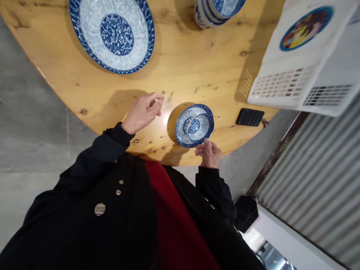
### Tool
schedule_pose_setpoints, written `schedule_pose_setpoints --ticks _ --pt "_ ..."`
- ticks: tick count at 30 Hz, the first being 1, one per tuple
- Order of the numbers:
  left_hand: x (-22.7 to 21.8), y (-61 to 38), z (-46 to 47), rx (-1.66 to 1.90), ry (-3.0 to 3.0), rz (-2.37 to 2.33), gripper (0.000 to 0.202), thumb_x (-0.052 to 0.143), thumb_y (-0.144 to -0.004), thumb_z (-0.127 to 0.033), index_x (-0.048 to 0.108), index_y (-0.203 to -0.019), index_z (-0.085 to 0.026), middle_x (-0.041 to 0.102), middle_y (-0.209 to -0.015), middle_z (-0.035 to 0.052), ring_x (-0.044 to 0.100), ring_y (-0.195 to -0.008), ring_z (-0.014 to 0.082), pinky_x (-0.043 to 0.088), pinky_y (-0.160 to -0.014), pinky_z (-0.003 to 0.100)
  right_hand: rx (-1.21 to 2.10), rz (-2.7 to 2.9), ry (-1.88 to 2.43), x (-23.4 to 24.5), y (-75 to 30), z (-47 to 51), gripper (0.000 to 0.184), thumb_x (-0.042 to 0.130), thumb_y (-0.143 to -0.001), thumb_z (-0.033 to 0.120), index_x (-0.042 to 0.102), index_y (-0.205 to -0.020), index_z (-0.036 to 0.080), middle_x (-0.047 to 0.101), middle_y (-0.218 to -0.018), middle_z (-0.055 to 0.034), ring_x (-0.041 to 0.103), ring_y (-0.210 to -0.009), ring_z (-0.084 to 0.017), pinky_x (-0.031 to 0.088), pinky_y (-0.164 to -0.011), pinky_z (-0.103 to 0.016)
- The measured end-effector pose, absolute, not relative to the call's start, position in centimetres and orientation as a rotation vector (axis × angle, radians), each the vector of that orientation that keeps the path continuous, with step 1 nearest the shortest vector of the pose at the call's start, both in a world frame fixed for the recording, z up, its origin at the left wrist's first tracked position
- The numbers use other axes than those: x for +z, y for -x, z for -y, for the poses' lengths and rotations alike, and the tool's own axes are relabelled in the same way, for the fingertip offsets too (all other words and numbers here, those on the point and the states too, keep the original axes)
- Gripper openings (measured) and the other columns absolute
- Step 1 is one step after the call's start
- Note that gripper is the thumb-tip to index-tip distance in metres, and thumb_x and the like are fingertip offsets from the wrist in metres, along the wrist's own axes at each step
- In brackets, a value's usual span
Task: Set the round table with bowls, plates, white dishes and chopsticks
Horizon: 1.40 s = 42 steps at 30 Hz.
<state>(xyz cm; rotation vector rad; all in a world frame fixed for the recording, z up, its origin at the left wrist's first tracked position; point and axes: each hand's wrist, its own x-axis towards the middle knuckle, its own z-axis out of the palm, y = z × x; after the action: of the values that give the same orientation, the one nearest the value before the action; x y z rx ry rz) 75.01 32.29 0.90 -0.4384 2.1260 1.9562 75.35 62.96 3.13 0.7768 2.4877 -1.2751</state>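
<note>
A small blue-and-white patterned bowl [194, 125] sits near the front edge of a round wooden table [197, 63], with a smaller white bowl nested inside it. My right hand [208, 153] touches the bowl's near rim, fingers curled loosely with nothing in them. My left hand [143, 111] hovers over the table just left of the bowl, fingers bent and thumb near the fingertips, holding nothing that I can see. Both arms wear black sleeves.
A large blue-and-white plate [112, 33] lies at the back left. A stack of patterned bowls [213, 11] stands at the back centre. A white device with vents [303, 56] overhangs the right side; a small black ridged object [249, 117] lies by it. Corrugated metal wall at right.
</note>
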Motion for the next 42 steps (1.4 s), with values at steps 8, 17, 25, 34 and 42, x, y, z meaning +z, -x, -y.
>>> schedule_pose_setpoints --ticks 8,17,25,34,42 --pt "2.4 -79.1 -31.5 1.985 0.669 -2.120 0.028 0.050 -0.091 -0.031 0.069 -0.108 -0.021 0.066 -0.068 0.0011 0.056 -0.056 0.0121 0.046 -0.056 0.024 -1.433 -2.466 -0.793 3.3 -77.8 -63.8 0.044 0.065 -0.078 0.055 0.066 -0.093 0.014 0.065 -0.058 0.0015 0.055 -0.040 -0.010 0.045 -0.040 -0.021" --pt "3.8 -86.8 -35.3 1.914 0.731 -2.154 0.034 0.053 -0.088 -0.038 0.069 -0.110 -0.017 0.068 -0.072 0.0025 0.057 -0.059 0.0125 0.047 -0.057 0.024 -1.664 -2.284 -0.900 1.0 -86.7 -66.6 0.045 0.067 -0.072 0.055 0.066 -0.094 0.016 0.064 -0.058 0.0029 0.053 -0.040 -0.010 0.042 -0.040 -0.022" --pt "6.4 -94.9 -40.0 1.877 0.580 -2.185 0.035 0.053 -0.084 -0.039 0.069 -0.105 -0.016 0.066 -0.069 -0.0001 0.054 -0.057 0.0121 0.046 -0.059 0.025 -1.851 -2.020 -0.866 -0.1 -96.8 -66.5 0.047 0.070 -0.064 0.054 0.066 -0.090 0.016 0.064 -0.054 0.0021 0.052 -0.040 -0.011 0.040 -0.037 -0.022" --pt "7.3 -105.0 -41.3 1.825 0.729 -2.248 0.036 0.055 -0.085 -0.041 0.068 -0.108 -0.018 0.065 -0.070 -0.0007 0.054 -0.059 0.0123 0.046 -0.063 0.025 -1.908 -1.927 -0.396 0.9 -99.5 -62.8 0.037 0.064 -0.069 0.047 0.067 -0.090 0.017 0.065 -0.056 0.0024 0.053 -0.040 -0.010 0.041 -0.039 -0.020" --pt "6.9 -106.1 -40.9 1.893 0.741 -2.159 0.036 0.054 -0.084 -0.042 0.068 -0.104 -0.015 0.066 -0.068 0.0021 0.052 -0.055 0.0131 0.043 -0.059 0.027 -1.789 -2.002 -0.311 1.3 -101.5 -62.2 0.040 0.062 -0.068 0.049 0.069 -0.089 0.015 0.065 -0.058 0.0006 0.054 -0.041 -0.011 0.042 -0.040 -0.021"
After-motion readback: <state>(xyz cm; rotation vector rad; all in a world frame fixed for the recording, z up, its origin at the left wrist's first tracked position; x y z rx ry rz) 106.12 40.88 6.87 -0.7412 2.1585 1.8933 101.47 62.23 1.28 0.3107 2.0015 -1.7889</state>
